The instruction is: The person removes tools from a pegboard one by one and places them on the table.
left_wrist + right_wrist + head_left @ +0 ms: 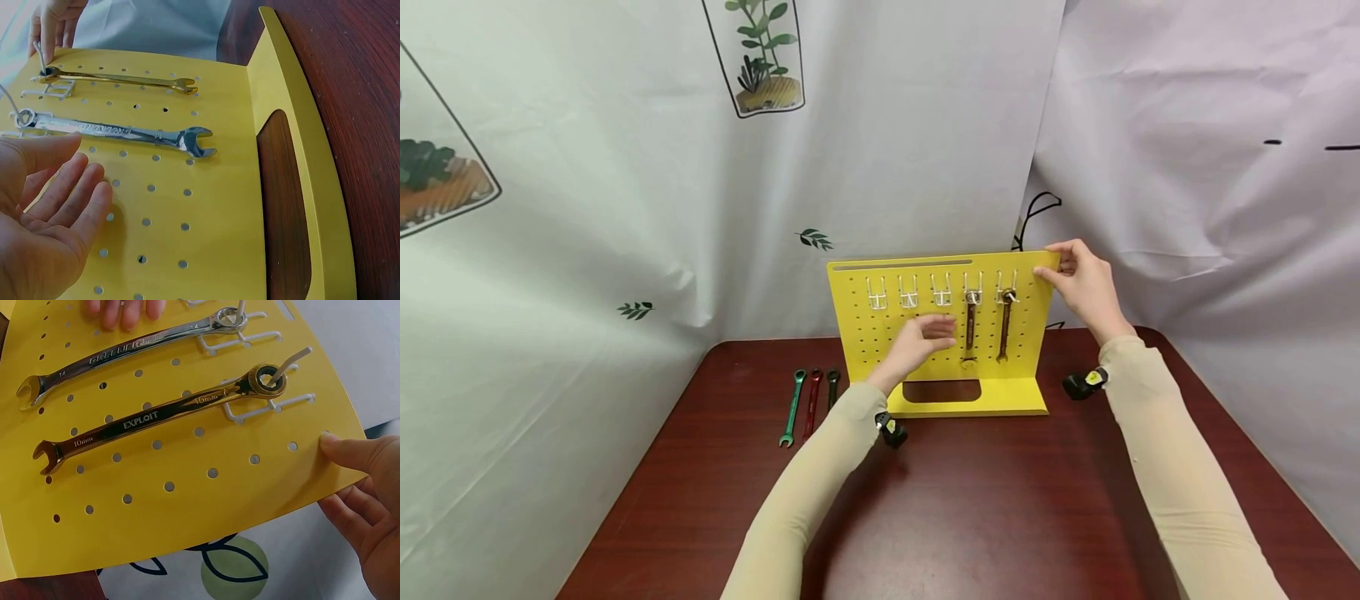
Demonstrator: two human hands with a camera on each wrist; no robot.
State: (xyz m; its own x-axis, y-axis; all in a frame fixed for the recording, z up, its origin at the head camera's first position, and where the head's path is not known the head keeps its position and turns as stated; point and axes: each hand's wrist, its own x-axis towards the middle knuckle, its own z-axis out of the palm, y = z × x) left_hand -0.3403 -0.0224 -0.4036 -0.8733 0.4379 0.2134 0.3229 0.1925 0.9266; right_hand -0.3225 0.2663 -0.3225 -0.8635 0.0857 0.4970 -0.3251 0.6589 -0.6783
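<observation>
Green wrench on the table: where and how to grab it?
I'd take the green wrench mid-shank, from above and its left, pinching across the width. It lies flat on the table, its shank is slim and straight, and the red wrench lies close on its right. Mid-shank also leaves the ring end uncovered.

Pegboard (219, 219): smooth painted-looking sheet, satin finish. Silver wrench (112, 129): polished metal, mirror-bright. Gold wrench (144, 417): glossy metal, reflective along the shank. Green wrench (793, 408) and red wrench (812, 404): metallic sheen. Hooks (294, 359): smooth, coated-looking wire. Table (985, 500): wood-grain surface, semi-gloss. Backdrop (925, 167): matt cloth, creased. Sleeves (808, 483): matt cloth, lightly wrinkled
</observation>
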